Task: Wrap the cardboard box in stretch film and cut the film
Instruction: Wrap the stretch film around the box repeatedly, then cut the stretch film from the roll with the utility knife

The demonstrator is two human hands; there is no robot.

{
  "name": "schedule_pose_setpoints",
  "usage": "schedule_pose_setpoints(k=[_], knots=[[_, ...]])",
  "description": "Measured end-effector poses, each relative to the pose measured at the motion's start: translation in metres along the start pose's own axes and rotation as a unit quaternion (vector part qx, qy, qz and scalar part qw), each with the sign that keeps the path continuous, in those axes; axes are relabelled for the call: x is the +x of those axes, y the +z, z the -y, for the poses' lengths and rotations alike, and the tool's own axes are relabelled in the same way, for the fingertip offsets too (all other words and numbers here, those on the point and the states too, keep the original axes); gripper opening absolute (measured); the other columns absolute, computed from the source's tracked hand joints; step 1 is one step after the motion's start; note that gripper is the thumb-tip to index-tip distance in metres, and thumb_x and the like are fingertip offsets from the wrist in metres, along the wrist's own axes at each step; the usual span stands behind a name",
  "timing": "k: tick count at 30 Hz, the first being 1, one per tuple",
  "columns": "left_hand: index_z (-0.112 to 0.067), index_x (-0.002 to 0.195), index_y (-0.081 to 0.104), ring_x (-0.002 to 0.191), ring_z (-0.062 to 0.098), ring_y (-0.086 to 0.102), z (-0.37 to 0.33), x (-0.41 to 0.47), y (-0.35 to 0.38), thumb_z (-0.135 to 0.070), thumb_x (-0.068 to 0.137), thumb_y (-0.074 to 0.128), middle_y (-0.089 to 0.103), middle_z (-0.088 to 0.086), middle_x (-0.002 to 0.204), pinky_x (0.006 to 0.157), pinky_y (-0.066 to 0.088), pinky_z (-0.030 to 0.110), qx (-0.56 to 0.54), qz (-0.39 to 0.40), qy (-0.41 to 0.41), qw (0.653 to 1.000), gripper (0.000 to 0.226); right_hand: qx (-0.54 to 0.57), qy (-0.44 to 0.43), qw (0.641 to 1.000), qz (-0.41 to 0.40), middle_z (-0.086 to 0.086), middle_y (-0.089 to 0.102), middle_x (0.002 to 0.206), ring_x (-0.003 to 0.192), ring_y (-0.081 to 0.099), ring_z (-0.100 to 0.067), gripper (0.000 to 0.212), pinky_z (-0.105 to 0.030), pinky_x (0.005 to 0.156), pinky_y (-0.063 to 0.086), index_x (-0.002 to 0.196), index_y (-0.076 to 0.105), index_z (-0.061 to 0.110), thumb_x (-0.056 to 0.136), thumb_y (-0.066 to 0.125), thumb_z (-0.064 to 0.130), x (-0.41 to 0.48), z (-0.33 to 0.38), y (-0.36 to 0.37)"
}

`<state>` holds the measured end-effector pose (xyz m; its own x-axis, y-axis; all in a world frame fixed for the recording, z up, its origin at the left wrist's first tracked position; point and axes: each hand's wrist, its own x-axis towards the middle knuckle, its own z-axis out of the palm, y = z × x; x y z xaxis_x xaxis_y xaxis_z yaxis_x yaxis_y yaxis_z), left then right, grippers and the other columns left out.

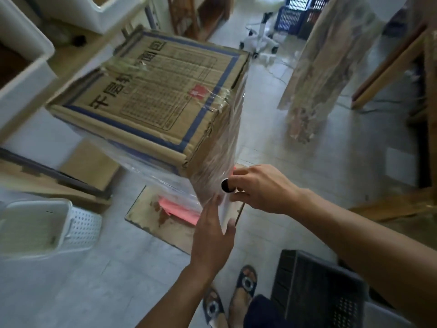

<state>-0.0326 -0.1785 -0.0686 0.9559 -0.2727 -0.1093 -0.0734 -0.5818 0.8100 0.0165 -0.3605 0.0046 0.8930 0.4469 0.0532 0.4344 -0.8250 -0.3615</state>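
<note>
Cardboard box [151,95]: centre of scene, raised off the floor, sides sheathed in stretch film [220,147]; left hand [212,235]: fingers spread, flat against film at the box's near corner; right hand [260,188]: fingers curled around a film roll [226,185], just right of that corner; white basket [47,223]: near left, on floor.

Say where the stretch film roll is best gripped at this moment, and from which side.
Grip the stretch film roll at its two ends, from the near right corner of the cardboard box. It stands roughly upright against that corner, with its dark core end showing on top. The right hand holds that top end; the left hand steadies it lower down.
</note>
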Motion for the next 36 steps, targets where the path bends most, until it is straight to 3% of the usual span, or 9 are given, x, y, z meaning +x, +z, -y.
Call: schedule_pose_setpoints(k=[7, 9, 12, 15, 21, 26, 30, 34, 36], knots=[[-0.022, 0.135, 0.041, 0.129, 0.024, 0.048, -0.027, 0.011, 0.057, -0.025, 0.087, 0.068, 0.048, 0.002, 0.137, 0.104, 0.041, 0.056, -0.025, -0.169, -0.135, 0.976, 0.056, 0.021, -0.043, 0.999, -0.015, 0.002, 0.064, 0.079, 0.063, 0.058, -0.024, 0.013, -0.037, 0.053, 0.048, 0.085, 0.066, 0.017, 0.085, 0.070, 0.030, -0.005, -0.009, 0.004], [-0.025, 0.128, 0.043, 0.123, 0.025, 0.052, -0.030, 0.019, 0.068, -0.021, 0.087, 0.065, 0.050, 0.001, 0.132, 0.100, 0.043, 0.056, -0.043, -0.219, -0.161, 0.961, 0.047, 0.037, -0.071, 0.996, -0.025, 0.003, 0.064, 0.081, 0.063, 0.058, -0.022, 0.012, -0.033, 0.051, 0.046, 0.089, 0.066, 0.016, 0.085, 0.073, 0.025, -0.007, -0.020, 0.005], [-0.025, 0.122, 0.045, 0.118, 0.026, 0.054, -0.033, 0.031, 0.083, -0.023, 0.086, 0.067, 0.049, -0.003, 0.130, 0.095, 0.048, 0.053, -0.056, -0.282, -0.177, 0.941, 0.042, 0.071, -0.090, 0.993, -0.032, 0.011, 0.063, 0.094, 0.063, 0.047, -0.002, 0.020, -0.022, 0.051, 0.044, 0.109, 0.059, 0.023, 0.092, 0.067, 0.031, -0.009, -0.048, 0.011], [-0.024, 0.121, 0.043, 0.117, 0.028, 0.052, -0.041, 0.047, 0.097, -0.026, 0.084, 0.072, 0.048, 0.000, 0.129, 0.091, 0.049, 0.047, -0.045, -0.348, -0.208, 0.913, 0.046, 0.107, -0.074, 0.991, -0.027, 0.012, 0.059, 0.085, 0.057, 0.044, -0.003, 0.021, -0.022, 0.050, 0.044, 0.113, 0.050, 0.025, 0.095, 0.058, 0.032, -0.006, -0.087, 0.019], [-0.005, 0.131, 0.037, 0.125, 0.042, 0.046, -0.056, 0.084, 0.120, -0.033, 0.088, 0.067, 0.047, 0.019, 0.134, 0.096, 0.044, 0.052, -0.036, -0.427, -0.293, 0.855, 0.060, 0.098, -0.019, 0.993, 0.062, 0.008, 0.063, 0.087, 0.062, 0.055, -0.012, 0.010, -0.027, 0.053, 0.043, 0.099, 0.057, 0.022, 0.090, 0.062, 0.023, 0.021, -0.177, 0.048], [-0.013, 0.130, 0.033, 0.121, 0.038, 0.048, -0.073, 0.112, 0.127, -0.032, 0.085, 0.070, 0.046, 0.016, 0.133, 0.095, 0.044, 0.046, -0.064, -0.494, -0.369, 0.785, 0.061, 0.080, 0.045, 0.984, 0.154, -0.004, 0.070, 0.096, 0.085, 0.065, -0.029, 0.009, -0.035, 0.069, 0.052, 0.098, 0.062, 0.023, 0.090, 0.058, 0.022, 0.059, -0.230, 0.091], [-0.015, 0.136, 0.031, 0.129, 0.031, 0.044, -0.075, 0.126, 0.132, -0.033, 0.085, 0.071, 0.045, 0.009, 0.138, 0.099, 0.037, 0.037, -0.054, -0.530, -0.415, 0.738, 0.067, 0.046, 0.041, 0.973, 0.223, -0.013, 0.070, 0.104, 0.096, 0.064, -0.035, 0.019, -0.033, 0.073, 0.047, 0.106, 0.062, 0.025, 0.091, 0.051, 0.020, 0.106, -0.268, 0.141], [-0.016, 0.128, 0.035, 0.119, 0.025, 0.052, -0.068, 0.130, 0.137, -0.036, 0.087, 0.068, 0.048, 0.003, 0.128, 0.096, 0.047, 0.047, -0.033, -0.529, -0.413, 0.741, 0.057, 0.013, -0.014, 0.953, 0.302, -0.024, 0.060, 0.122, 0.112, 0.056, -0.041, 0.044, -0.039, 0.089, 0.045, 0.130, 0.055, 0.021, 0.089, 0.049, 0.006, 0.149, -0.296, 0.208], [-0.015, 0.127, 0.037, 0.112, 0.018, 0.052, -0.065, 0.129, 0.138, -0.032, 0.087, 0.069, 0.048, 0.000, 0.122, 0.094, 0.047, 0.040, -0.041, -0.535, -0.395, 0.746, 0.054, 0.026, -0.053, 0.944, 0.326, -0.031, 0.056, 0.120, 0.113, 0.054, -0.046, 0.042, -0.042, 0.092, 0.043, 0.126, 0.057, 0.005, 0.086, 0.049, -0.002, 0.164, -0.295, 0.239]])
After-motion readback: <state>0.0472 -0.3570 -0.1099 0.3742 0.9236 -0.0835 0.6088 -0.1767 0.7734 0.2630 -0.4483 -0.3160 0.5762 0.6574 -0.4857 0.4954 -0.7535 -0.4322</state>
